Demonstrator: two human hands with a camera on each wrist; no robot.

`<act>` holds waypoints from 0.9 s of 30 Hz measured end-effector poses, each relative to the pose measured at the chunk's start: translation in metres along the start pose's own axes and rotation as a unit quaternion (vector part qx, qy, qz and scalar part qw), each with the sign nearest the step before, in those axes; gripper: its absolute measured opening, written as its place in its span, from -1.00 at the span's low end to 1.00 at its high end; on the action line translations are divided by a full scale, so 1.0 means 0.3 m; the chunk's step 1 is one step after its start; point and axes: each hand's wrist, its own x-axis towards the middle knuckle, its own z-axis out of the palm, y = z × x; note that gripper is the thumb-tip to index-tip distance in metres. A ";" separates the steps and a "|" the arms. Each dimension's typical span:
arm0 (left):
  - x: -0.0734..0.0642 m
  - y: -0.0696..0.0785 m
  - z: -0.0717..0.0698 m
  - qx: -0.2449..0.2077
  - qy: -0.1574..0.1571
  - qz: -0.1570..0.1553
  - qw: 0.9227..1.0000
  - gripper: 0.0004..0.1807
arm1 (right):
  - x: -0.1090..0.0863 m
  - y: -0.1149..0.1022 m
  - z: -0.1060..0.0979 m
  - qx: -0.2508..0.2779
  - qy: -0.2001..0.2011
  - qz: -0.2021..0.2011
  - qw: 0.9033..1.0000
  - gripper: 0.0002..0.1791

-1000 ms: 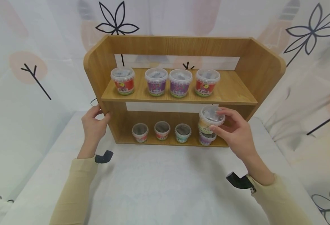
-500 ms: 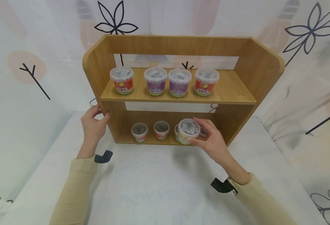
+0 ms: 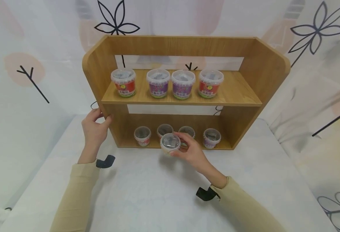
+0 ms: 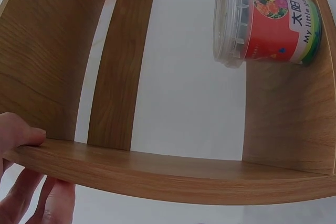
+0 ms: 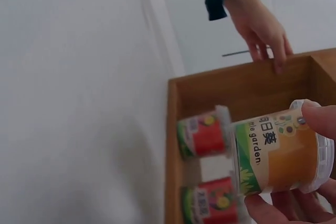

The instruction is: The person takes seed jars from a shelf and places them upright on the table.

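Note:
At the shelf's left end, my left hand (image 3: 95, 130) grips the side panel of the wooden shelf (image 3: 184, 46). The left wrist view has the thumb on one face of the panel edge and the other fingers (image 4: 59, 203) beyond it. My right hand (image 3: 192, 155) holds a small plastic tub (image 3: 170, 142) by its sides, lid up, in front of the lower tier. An orange and green label shows on this tub (image 5: 281, 153) in the right wrist view. It partly covers a lower-tier tub (image 3: 164, 129) behind it, while my fingers overlap another tub (image 3: 188, 130).
On the upper tier stand two red-labelled tubs (image 3: 125, 86) (image 3: 208, 87) and two purple-labelled tubs (image 3: 158, 87) (image 3: 182, 88). A red-labelled tub (image 3: 143, 139) and a purple-labelled tub (image 3: 211, 139) stand toward either end of the lower tier. White cloth (image 3: 146, 193) covers the table.
My right hand has carried the orange-labelled tub leftward and down, from before the purple tub at lower right to before the lower tier's middle. My left hand keeps its grip on the side panel.

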 end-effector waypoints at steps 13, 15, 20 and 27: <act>0.005 -0.013 0.003 -0.003 0.005 0.012 1.000 -0.59 | 0.020 0.050 0.183 -0.013 -0.039 -0.024 0.999 -0.21; 0.003 -0.013 0.002 -0.003 0.007 0.013 1.000 -0.60 | 0.015 0.027 0.202 -0.013 -0.047 -0.021 0.999 -0.22; 0.002 -0.012 0.001 -0.003 0.007 0.012 1.000 -0.59 | 0.005 -0.029 0.244 -0.018 -0.056 -0.004 0.998 -0.25; 0.001 -0.009 0.005 -0.004 0.005 0.015 1.000 -0.59 | 0.018 0.022 0.300 -0.035 -0.054 -0.017 0.998 -0.22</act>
